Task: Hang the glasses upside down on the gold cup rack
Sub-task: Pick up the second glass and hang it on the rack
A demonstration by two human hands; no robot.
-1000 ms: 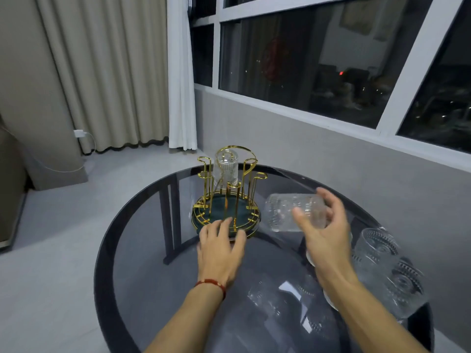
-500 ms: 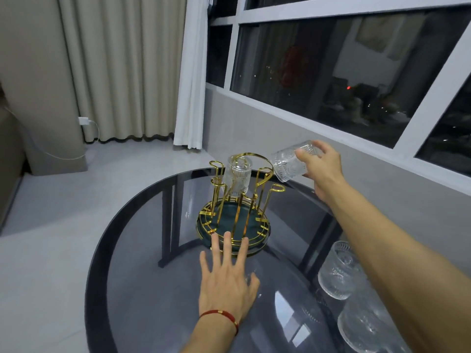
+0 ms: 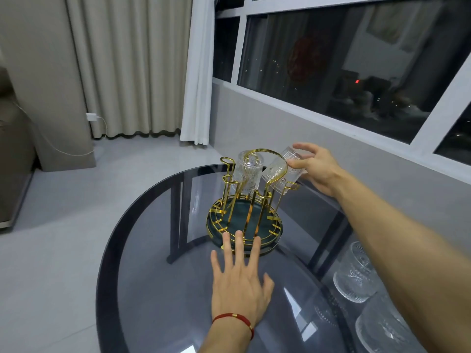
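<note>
The gold cup rack (image 3: 244, 215) with a dark green round base stands on the round glass table (image 3: 153, 276). One ribbed glass (image 3: 246, 174) hangs upside down on a far prong. My right hand (image 3: 314, 168) holds a second ribbed glass (image 3: 281, 171) by its base, tilted mouth-down over a prong on the rack's right side. My left hand (image 3: 238, 281) lies flat on the table with fingers spread, its fingertips touching the near rim of the rack's base. Two more glasses (image 3: 354, 273) (image 3: 382, 327) stand at the lower right.
A grey wall and window sill (image 3: 331, 128) run close behind the table. Curtains (image 3: 132, 64) hang at the back left above a tiled floor (image 3: 51, 250). The table's dark legs show through the glass top.
My right hand has brought the glass down and leftwards from above the rack onto its right-side prong. The left hand stays flat at the rack's base.
</note>
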